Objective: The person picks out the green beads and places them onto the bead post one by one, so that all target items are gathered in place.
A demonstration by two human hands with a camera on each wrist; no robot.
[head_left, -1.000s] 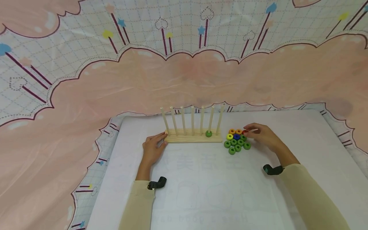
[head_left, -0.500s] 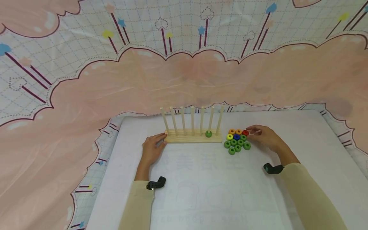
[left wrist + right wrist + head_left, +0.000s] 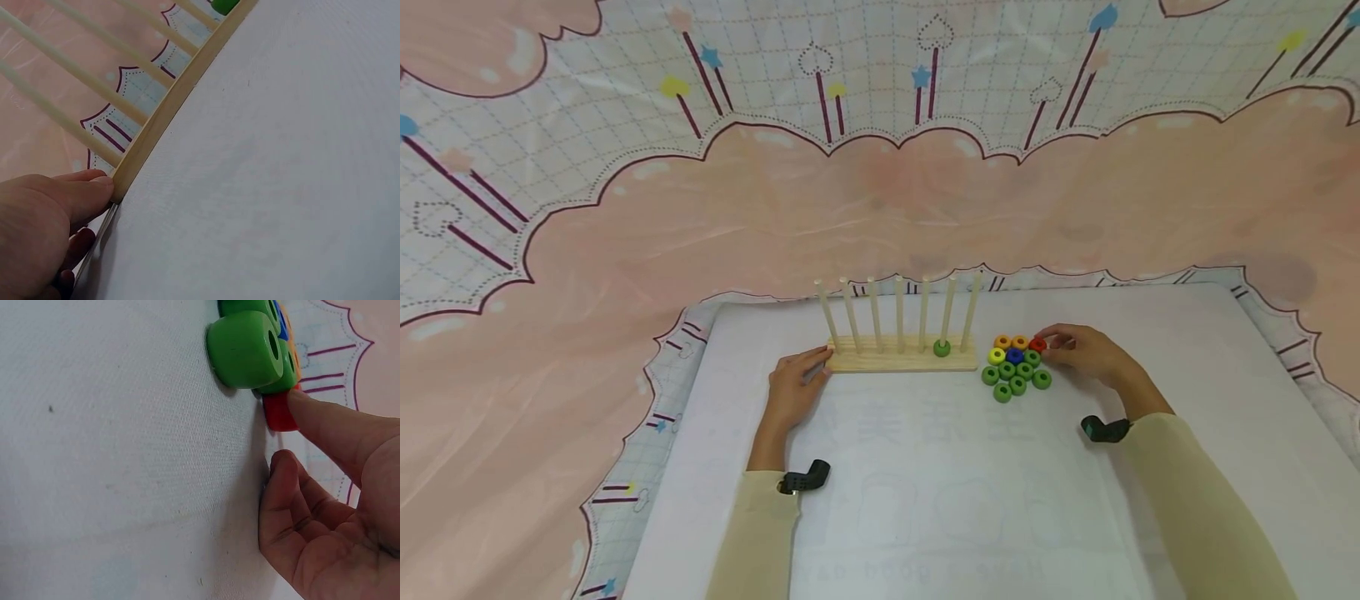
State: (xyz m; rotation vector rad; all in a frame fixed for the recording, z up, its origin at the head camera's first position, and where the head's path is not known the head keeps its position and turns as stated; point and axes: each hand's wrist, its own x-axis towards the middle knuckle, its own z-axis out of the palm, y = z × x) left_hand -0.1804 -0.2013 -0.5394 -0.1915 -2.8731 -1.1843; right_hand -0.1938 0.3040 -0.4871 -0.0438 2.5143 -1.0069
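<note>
A pale wooden peg rack (image 3: 902, 358) with several upright pegs stands on the white board. One green bead (image 3: 942, 348) sits low on its second peg from the right. My left hand (image 3: 793, 387) holds the rack's left end; in the left wrist view the fingertips (image 3: 100, 187) press against the base's end. Right of the rack, several loose beads lie packed together: green (image 3: 1026, 370), blue (image 3: 1015, 356), yellow (image 3: 996, 356), orange (image 3: 1002, 342) and red (image 3: 1037, 345). My right hand (image 3: 1086, 354) touches the red bead; in the right wrist view one digit meets it, others curl apart below.
The white board (image 3: 955, 483), faintly printed, lies under everything. A pink and white patterned cloth (image 3: 880, 200) surrounds it and rises behind. Dark wrist cameras (image 3: 805, 477) sit at both cuffs.
My right fingers first covered part of the red bead, then drew back slightly, and touch its edge now. The left hand keeps its hold. The head view has shifted slightly.
</note>
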